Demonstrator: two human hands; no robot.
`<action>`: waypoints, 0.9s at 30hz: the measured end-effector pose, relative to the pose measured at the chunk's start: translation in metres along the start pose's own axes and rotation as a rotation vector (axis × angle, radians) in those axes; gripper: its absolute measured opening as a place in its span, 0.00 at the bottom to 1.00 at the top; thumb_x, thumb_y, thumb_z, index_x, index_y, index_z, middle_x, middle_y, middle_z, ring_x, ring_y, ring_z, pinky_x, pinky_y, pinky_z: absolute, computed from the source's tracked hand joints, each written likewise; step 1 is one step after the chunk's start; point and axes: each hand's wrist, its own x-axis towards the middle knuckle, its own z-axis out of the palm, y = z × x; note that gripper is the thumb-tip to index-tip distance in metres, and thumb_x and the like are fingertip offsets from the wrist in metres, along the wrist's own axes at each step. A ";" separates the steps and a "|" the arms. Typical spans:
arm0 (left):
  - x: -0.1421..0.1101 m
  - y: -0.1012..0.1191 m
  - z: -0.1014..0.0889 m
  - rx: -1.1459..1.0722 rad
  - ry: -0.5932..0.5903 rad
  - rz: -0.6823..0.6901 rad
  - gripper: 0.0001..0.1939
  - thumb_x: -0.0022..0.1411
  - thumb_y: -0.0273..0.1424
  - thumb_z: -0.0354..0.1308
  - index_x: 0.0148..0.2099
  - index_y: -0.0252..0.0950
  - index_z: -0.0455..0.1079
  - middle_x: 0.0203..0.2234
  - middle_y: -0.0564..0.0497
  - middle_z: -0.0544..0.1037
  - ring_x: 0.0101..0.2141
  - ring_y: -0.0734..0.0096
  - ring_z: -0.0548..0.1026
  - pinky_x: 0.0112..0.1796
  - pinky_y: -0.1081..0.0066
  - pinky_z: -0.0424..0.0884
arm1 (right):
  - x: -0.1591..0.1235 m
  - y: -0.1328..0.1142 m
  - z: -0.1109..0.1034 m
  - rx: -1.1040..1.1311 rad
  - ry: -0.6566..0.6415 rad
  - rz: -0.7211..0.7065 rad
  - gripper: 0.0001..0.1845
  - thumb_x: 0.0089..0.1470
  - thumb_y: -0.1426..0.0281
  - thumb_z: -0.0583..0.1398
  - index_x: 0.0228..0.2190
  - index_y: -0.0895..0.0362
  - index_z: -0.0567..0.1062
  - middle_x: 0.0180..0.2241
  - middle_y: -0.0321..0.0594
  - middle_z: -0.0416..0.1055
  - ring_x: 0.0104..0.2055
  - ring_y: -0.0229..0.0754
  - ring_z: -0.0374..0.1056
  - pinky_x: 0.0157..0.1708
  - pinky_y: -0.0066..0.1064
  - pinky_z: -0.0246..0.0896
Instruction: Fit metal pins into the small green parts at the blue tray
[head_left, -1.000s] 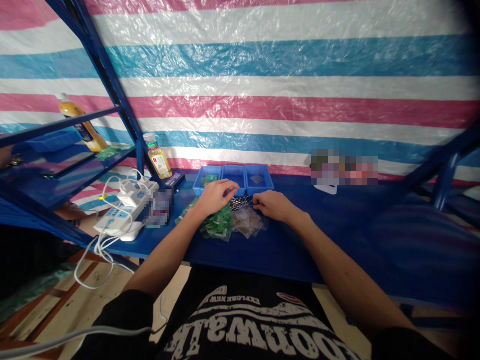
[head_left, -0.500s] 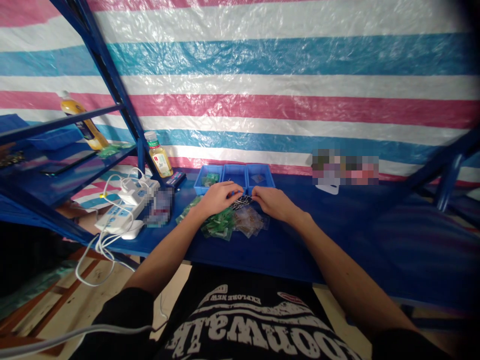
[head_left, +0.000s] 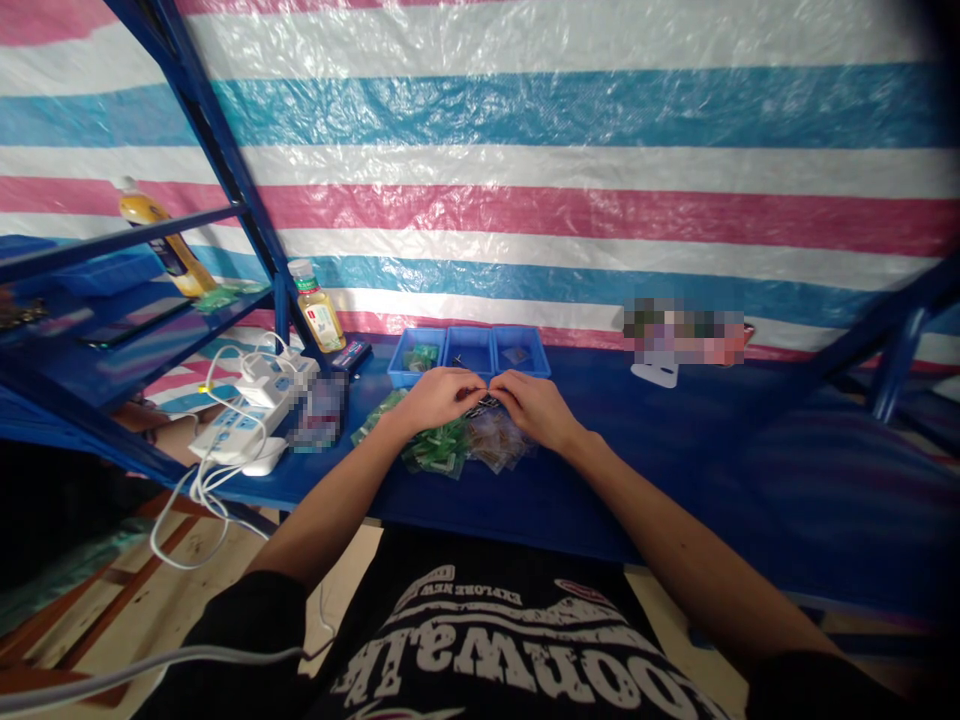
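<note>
My left hand [head_left: 436,396] and my right hand [head_left: 529,404] meet fingertip to fingertip over a small heap of metal parts [head_left: 481,405] on the blue bench [head_left: 675,470]. Both hands are curled in a pinch; what they pinch is too small to name. Under my left wrist lies a pile of small green bags [head_left: 435,449]. Clear bags [head_left: 495,444] lie under my right hand. Just behind the hands stand three small blue trays [head_left: 469,352] in a row.
A yellow drink bottle [head_left: 317,310] stands left of the trays by a blue shelf post [head_left: 232,190]. White power strips with cables [head_left: 255,410] lie at the bench's left end. Another bottle [head_left: 161,235] rests on the left shelf. A striped tarp hangs behind.
My two hands have drawn together over the metal parts, the right hand sliding left until the fingertips touch. The view has shifted slightly.
</note>
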 end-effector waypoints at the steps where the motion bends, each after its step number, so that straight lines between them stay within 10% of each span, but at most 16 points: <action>1: 0.000 0.000 0.000 0.000 -0.001 -0.006 0.10 0.72 0.33 0.55 0.42 0.38 0.77 0.34 0.50 0.81 0.37 0.67 0.78 0.39 0.71 0.67 | 0.000 0.000 0.001 0.000 0.010 -0.009 0.08 0.72 0.67 0.54 0.42 0.53 0.73 0.41 0.41 0.76 0.40 0.44 0.72 0.39 0.31 0.59; 27: -0.001 0.004 -0.002 0.010 0.055 -0.022 0.10 0.70 0.33 0.57 0.41 0.39 0.80 0.33 0.51 0.82 0.35 0.69 0.79 0.37 0.72 0.67 | -0.001 0.001 0.002 -0.005 0.043 0.025 0.10 0.71 0.65 0.54 0.41 0.52 0.75 0.40 0.40 0.76 0.42 0.45 0.72 0.40 0.32 0.60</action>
